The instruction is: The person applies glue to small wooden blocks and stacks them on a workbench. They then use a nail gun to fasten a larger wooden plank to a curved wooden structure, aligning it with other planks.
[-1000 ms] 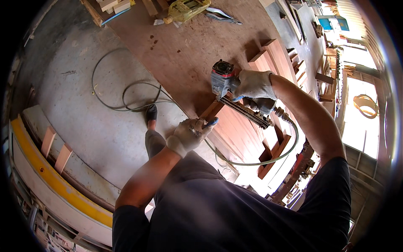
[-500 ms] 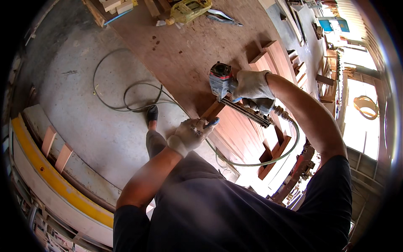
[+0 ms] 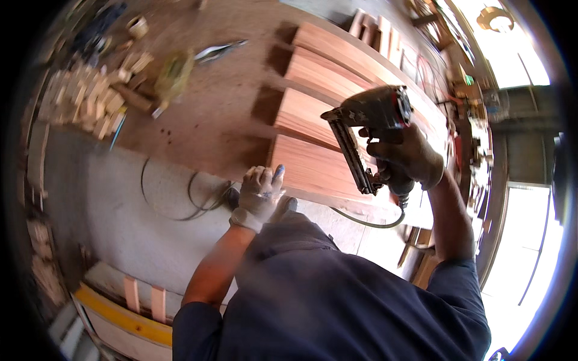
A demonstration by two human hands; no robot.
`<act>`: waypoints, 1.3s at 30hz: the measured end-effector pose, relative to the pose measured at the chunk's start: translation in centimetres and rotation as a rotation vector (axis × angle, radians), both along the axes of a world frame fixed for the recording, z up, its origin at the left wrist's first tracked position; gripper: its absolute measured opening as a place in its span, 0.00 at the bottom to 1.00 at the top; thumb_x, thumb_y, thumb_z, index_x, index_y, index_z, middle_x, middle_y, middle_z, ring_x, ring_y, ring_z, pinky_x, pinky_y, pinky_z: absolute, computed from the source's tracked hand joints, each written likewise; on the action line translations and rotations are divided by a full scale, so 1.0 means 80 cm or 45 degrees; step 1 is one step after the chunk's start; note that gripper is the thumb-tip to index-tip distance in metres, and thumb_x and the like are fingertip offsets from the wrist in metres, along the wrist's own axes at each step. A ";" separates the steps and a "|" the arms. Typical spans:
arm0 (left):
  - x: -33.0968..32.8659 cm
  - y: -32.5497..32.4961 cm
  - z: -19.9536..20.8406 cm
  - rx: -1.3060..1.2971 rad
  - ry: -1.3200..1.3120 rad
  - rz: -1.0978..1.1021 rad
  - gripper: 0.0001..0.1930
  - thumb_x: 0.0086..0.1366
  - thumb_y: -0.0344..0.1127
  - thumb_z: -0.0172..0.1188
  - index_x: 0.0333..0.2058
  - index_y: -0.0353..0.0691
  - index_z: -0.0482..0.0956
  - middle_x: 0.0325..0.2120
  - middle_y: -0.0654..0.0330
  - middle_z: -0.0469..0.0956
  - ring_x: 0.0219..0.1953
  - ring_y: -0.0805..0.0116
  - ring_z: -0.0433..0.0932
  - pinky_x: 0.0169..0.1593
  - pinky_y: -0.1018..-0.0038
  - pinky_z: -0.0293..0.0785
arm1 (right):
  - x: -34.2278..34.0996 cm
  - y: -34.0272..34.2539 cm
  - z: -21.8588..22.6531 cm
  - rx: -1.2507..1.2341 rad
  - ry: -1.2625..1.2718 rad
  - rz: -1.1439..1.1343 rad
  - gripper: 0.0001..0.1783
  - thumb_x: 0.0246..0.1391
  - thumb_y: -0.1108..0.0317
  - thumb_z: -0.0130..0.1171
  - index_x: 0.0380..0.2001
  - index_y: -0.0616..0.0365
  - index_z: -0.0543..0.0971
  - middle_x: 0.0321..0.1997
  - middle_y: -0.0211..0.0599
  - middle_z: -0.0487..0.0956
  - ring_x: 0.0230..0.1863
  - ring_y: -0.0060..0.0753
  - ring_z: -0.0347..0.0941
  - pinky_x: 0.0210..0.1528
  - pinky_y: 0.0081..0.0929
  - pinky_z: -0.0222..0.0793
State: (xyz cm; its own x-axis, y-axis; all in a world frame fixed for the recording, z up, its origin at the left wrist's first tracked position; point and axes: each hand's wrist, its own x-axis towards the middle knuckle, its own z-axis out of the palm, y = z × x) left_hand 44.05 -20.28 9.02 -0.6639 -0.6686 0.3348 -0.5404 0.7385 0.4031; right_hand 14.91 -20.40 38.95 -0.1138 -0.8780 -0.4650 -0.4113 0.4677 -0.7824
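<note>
My right hand [image 3: 412, 155], in a light work glove, is wrapped round the handle of a dark pneumatic nail gun [image 3: 373, 109]. The gun is raised above several reddish wooden boards [image 3: 319, 165], its nose and long magazine on the left side, apart from the wood. An air hose [image 3: 376, 225] runs from the base of its handle. My left hand [image 3: 261, 191], gloved with blue on a fingertip, lies at the left end of the nearest board. Its fingers are stretched out and slightly apart, with nothing visible in them.
On the brown worktop [image 3: 208, 96] lie pliers [image 3: 220, 52], a yellowish translucent case [image 3: 173, 75] and a roll of tape [image 3: 137, 26]. Small wood blocks [image 3: 84, 99] are heaped at the far left. Hose loops [image 3: 195, 195] rest on the floor beside a yellow-edged bench [image 3: 120, 313].
My right hand has lifted the nail gun up and rightward, turning it. My left hand has come to the near board's end. The view has swung, showing more boards and the block heap.
</note>
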 end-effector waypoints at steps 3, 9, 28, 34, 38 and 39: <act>-0.036 -0.004 0.005 -0.113 -0.122 -0.217 0.37 0.60 0.47 0.76 0.67 0.44 0.79 0.62 0.51 0.76 0.67 0.48 0.70 0.75 0.47 0.62 | -0.033 0.095 -0.004 -0.050 0.112 -0.389 0.13 0.61 0.70 0.70 0.45 0.66 0.83 0.31 0.31 0.84 0.26 0.20 0.81 0.28 0.25 0.79; -0.133 0.034 -0.022 -0.307 -0.406 -0.377 0.39 0.63 0.43 0.72 0.73 0.44 0.73 0.73 0.48 0.69 0.78 0.45 0.62 0.80 0.45 0.55 | -0.120 0.260 -0.048 -0.026 0.126 -0.694 0.10 0.60 0.66 0.69 0.37 0.63 0.84 0.26 0.34 0.84 0.26 0.22 0.82 0.28 0.25 0.80; -0.372 0.114 0.070 -0.020 -1.174 -0.427 0.74 0.50 0.68 0.80 0.84 0.48 0.41 0.82 0.34 0.37 0.83 0.28 0.36 0.82 0.34 0.30 | -0.226 0.472 -0.215 0.189 -0.329 -0.622 0.13 0.59 0.64 0.73 0.43 0.60 0.89 0.30 0.30 0.86 0.32 0.21 0.79 0.38 0.30 0.78; -0.377 0.114 0.071 -0.002 -1.146 -0.435 0.71 0.52 0.65 0.79 0.84 0.48 0.42 0.81 0.35 0.42 0.82 0.29 0.42 0.82 0.34 0.32 | -0.200 0.483 -0.220 0.286 -0.329 -0.638 0.16 0.63 0.58 0.74 0.40 0.61 0.88 0.27 0.30 0.84 0.29 0.19 0.77 0.34 0.30 0.76; -0.374 0.117 0.068 -0.043 -1.155 -0.434 0.70 0.52 0.65 0.79 0.84 0.47 0.44 0.81 0.34 0.43 0.82 0.29 0.43 0.81 0.33 0.33 | -0.184 0.477 -0.211 0.145 -0.323 -0.697 0.17 0.63 0.57 0.74 0.40 0.62 0.88 0.25 0.29 0.83 0.28 0.20 0.76 0.33 0.31 0.76; -0.374 0.118 0.068 -0.047 -1.166 -0.436 0.70 0.52 0.65 0.79 0.83 0.47 0.44 0.81 0.34 0.43 0.82 0.29 0.43 0.81 0.33 0.33 | -0.180 0.477 -0.213 0.076 -0.315 -0.721 0.17 0.63 0.56 0.74 0.40 0.62 0.88 0.25 0.29 0.83 0.28 0.20 0.76 0.34 0.31 0.76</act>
